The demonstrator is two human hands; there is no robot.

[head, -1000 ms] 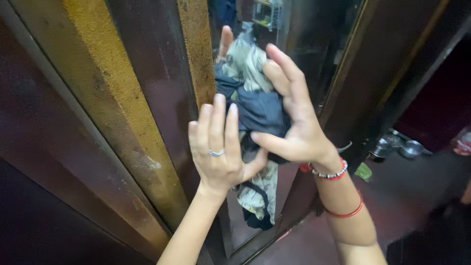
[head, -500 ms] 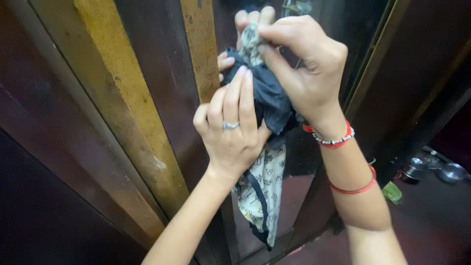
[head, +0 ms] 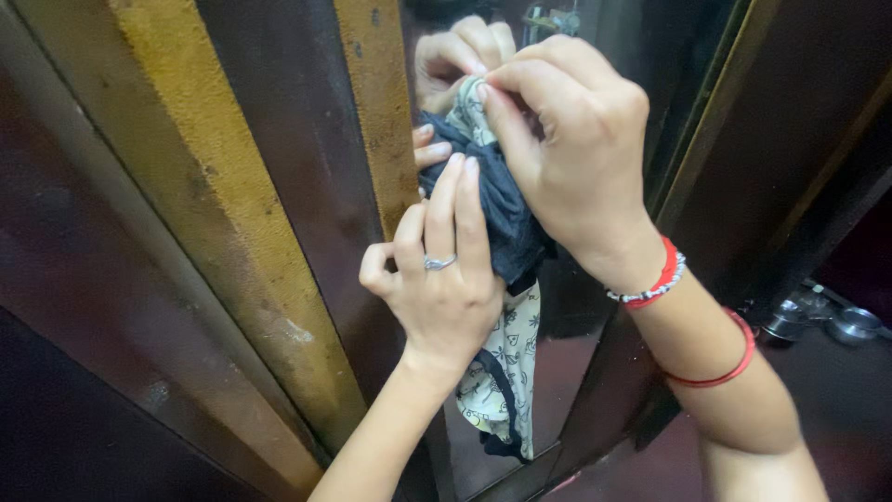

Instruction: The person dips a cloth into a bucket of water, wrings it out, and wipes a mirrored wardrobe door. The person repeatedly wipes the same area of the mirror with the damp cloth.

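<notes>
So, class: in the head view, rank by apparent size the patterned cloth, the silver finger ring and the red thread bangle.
1. Dark blue and cream patterned cloth, held by both hands against the mirror: largest.
2. Thin red thread bangle on the right forearm.
3. Silver finger ring on the left hand: smallest.
All lie at about the same distance, so the order is safe.

The right hand (head: 567, 139) covers the top of the cloth (head: 502, 223), so the part under the fingers is hidden. The left hand (head: 441, 279) hides the cloth's middle, at 9 o'clock from the dark bunch. Both arms are cut off at the bottom edge. The small metal pots (head: 827, 321) at 3 o'clock are too blurry to tell apart.
</notes>
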